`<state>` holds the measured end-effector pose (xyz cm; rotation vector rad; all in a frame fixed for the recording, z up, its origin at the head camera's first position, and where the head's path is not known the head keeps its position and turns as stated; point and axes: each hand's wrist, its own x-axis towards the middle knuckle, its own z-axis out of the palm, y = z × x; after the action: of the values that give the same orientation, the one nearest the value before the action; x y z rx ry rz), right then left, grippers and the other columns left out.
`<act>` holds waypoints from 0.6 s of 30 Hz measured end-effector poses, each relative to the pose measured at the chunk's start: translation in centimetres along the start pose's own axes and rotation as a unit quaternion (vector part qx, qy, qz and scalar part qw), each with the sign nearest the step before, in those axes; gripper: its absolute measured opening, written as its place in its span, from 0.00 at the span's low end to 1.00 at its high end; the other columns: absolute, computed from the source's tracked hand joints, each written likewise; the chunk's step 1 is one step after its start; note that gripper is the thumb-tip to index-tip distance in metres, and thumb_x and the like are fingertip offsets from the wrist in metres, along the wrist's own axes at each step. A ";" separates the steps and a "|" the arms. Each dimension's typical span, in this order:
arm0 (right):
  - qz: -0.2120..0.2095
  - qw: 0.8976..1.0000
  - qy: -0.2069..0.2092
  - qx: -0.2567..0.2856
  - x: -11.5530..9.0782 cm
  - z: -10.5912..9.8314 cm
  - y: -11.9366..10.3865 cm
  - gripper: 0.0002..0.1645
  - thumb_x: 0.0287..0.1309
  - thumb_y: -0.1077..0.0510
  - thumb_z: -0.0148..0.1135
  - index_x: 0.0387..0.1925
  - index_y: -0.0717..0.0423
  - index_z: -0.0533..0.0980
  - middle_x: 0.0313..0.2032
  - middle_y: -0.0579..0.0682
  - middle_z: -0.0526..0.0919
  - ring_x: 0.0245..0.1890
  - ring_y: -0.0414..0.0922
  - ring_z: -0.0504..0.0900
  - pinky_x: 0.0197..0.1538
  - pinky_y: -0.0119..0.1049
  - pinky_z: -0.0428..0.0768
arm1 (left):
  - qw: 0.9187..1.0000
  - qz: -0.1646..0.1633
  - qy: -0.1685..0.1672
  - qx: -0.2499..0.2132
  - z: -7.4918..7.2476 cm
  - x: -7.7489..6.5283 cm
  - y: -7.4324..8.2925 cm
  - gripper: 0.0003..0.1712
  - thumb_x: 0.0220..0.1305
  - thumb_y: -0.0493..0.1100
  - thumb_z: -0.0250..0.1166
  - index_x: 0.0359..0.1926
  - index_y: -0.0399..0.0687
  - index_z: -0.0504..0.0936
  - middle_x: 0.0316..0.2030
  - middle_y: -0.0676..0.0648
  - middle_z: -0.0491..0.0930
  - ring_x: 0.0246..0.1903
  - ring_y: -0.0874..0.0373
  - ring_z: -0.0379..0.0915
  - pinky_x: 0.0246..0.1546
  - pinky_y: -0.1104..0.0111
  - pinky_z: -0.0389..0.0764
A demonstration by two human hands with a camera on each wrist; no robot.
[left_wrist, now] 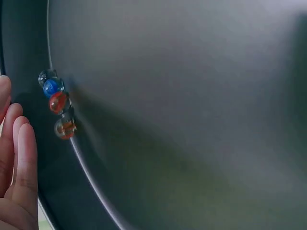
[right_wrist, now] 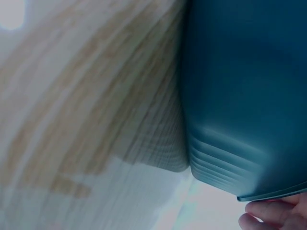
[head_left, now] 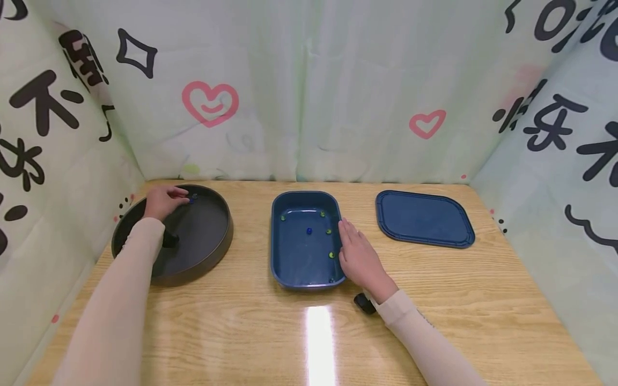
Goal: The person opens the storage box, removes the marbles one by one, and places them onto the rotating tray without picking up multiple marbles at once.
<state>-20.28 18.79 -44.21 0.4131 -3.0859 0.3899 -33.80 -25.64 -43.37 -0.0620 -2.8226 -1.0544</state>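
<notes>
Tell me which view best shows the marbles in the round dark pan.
The left wrist view: four marbles appear large, their colours readable, lined up along the pan's wall. The head view shows them only as tiny specks beside the left hand; the right wrist view shows none.

Flat blue lid (head_left: 425,220), wooden table (head_left: 232,321), pale printed curtain (head_left: 347,80)

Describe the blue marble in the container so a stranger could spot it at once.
On the wooden table, find the blue container between the dark round pan and the flat blue lid. Near the middle of its floor lies the blue marble, its blue colour setting it apart from the greenish marbles around it.
</notes>
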 end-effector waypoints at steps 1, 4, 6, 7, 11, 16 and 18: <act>-0.001 1.000 0.000 0.001 0.0 0.0 0.0 0.35 0.66 0.60 0.43 0.70 0.67 0.50 0.72 0.61 0.52 0.72 0.55 0.53 0.70 0.52 0.57 | 1.000 -0.002 0.000 0.002 0.1 0.0 0.0 0.14 0.57 0.36 0.66 0.43 0.29 0.83 0.38 0.30 0.83 0.22 0.80 0.64 0.32 0.74 0.72; -0.003 1.000 0.001 0.001 -0.1 -0.1 -0.1 0.35 0.66 0.60 0.44 0.70 0.68 0.50 0.72 0.62 0.52 0.72 0.56 0.53 0.70 0.52 0.57 | 1.000 -0.008 -0.001 0.009 0.4 0.2 -0.1 0.14 0.57 0.36 0.67 0.42 0.29 0.83 0.37 0.31 0.83 0.23 0.71 0.71 0.32 0.71 0.72; -0.002 1.000 0.000 0.002 -0.2 -0.1 -0.2 0.35 0.66 0.60 0.44 0.70 0.68 0.50 0.72 0.62 0.52 0.72 0.55 0.53 0.70 0.52 0.57 | 1.000 -0.010 -0.002 0.014 0.6 0.2 -0.1 0.14 0.57 0.36 0.66 0.42 0.29 0.83 0.37 0.30 0.83 0.26 0.58 0.77 0.33 0.67 0.74; -0.003 1.000 0.001 0.001 -0.2 -0.1 -0.2 0.35 0.66 0.60 0.44 0.70 0.68 0.50 0.72 0.62 0.52 0.72 0.56 0.53 0.70 0.52 0.57 | 1.000 -0.011 -0.003 0.016 0.6 0.2 -0.1 0.14 0.57 0.35 0.66 0.42 0.28 0.82 0.37 0.30 0.82 0.29 0.51 0.78 0.34 0.64 0.75; -0.002 1.000 0.000 -0.001 -0.2 -0.2 -0.2 0.35 0.66 0.60 0.44 0.70 0.68 0.49 0.72 0.61 0.52 0.72 0.55 0.53 0.70 0.52 0.57 | 1.000 -0.014 -0.004 0.022 0.8 0.0 -0.2 0.14 0.58 0.35 0.65 0.42 0.26 0.82 0.37 0.29 0.82 0.38 0.37 0.77 0.42 0.53 0.75; -0.002 1.000 -0.002 0.001 -0.2 -0.2 -0.2 0.35 0.66 0.60 0.44 0.70 0.67 0.49 0.72 0.61 0.51 0.72 0.55 0.53 0.70 0.52 0.57 | 1.000 -0.015 -0.004 0.020 0.9 -0.1 -0.5 0.13 0.58 0.34 0.65 0.41 0.26 0.82 0.37 0.28 0.82 0.40 0.35 0.76 0.46 0.49 0.73; 0.000 1.000 -0.003 0.000 -0.1 -0.2 -0.1 0.35 0.66 0.60 0.43 0.70 0.67 0.49 0.72 0.61 0.51 0.72 0.54 0.53 0.71 0.51 0.56 | 1.000 -0.015 -0.004 0.022 1.0 0.0 -0.6 0.13 0.58 0.34 0.65 0.41 0.26 0.82 0.38 0.29 0.82 0.40 0.35 0.76 0.46 0.49 0.73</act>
<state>-20.12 18.76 -44.01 0.4161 -3.0916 0.3889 -33.96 -25.46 -44.56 -0.0200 -2.8613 -0.9991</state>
